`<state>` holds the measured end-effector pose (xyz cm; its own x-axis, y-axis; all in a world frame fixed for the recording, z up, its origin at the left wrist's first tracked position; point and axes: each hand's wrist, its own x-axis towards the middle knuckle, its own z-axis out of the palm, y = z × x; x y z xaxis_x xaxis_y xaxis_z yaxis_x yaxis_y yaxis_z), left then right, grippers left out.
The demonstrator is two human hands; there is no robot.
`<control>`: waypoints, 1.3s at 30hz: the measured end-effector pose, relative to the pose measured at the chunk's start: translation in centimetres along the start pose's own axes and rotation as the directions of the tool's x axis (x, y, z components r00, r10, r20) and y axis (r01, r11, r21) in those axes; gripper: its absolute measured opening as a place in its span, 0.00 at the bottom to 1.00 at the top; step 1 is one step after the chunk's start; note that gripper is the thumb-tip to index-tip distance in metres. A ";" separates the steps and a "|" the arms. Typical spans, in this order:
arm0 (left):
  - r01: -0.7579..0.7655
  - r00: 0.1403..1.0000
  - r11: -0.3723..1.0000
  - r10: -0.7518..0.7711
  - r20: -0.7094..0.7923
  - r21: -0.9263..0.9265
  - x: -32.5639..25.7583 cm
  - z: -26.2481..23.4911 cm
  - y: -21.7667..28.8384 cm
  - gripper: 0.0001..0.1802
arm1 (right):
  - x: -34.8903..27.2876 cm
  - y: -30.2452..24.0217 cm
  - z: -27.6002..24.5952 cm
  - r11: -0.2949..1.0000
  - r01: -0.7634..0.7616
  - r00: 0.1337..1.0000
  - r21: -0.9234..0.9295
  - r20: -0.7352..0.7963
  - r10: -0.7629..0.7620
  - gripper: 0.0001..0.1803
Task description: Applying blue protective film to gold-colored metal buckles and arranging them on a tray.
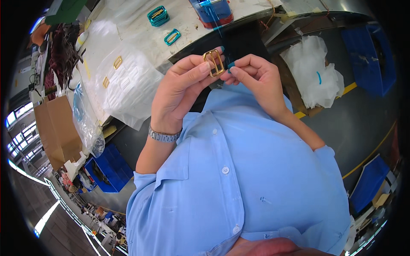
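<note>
Gold buckle (214,62), plain; teal-wrapped buckles (158,16) on the white table (141,40); a thin blue strand (212,15), possibly film; light blue shirt (239,170); silver watchband (164,136); blue bins (109,168); brown cardboard (57,130).

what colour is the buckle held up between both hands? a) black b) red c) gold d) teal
c: the buckle pinched by the left hand and the right hand is gold, while the teal buckles lie apart on the table.
</note>
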<state>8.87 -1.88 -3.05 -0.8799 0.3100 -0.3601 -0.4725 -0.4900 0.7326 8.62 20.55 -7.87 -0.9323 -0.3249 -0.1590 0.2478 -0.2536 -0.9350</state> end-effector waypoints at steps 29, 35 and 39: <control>0.026 0.985 0.999 -0.030 -0.170 -0.028 1.9 1.1 -3.7 0.07 | -1.0 -0.3 0.4 0.968 0.085 0.991 -0.236 -0.079 -0.106 0.05; 0.033 0.978 0.999 -0.030 -0.207 0.008 2.1 1.2 -3.6 0.09 | -0.7 0.1 0.0 0.983 0.063 0.993 -0.173 -0.091 -0.079 0.05; 0.047 0.982 0.996 -0.033 -0.184 0.072 2.1 0.2 -3.7 0.16 | -0.2 0.2 -0.8 0.974 -0.117 0.993 0.192 0.034 0.112 0.10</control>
<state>8.73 0.75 -6.39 -0.8581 0.1705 -0.4843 -0.5084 -0.4148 0.7546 8.67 21.26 -8.24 -0.8892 -0.3819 -0.2519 0.4007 -0.3843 -0.8317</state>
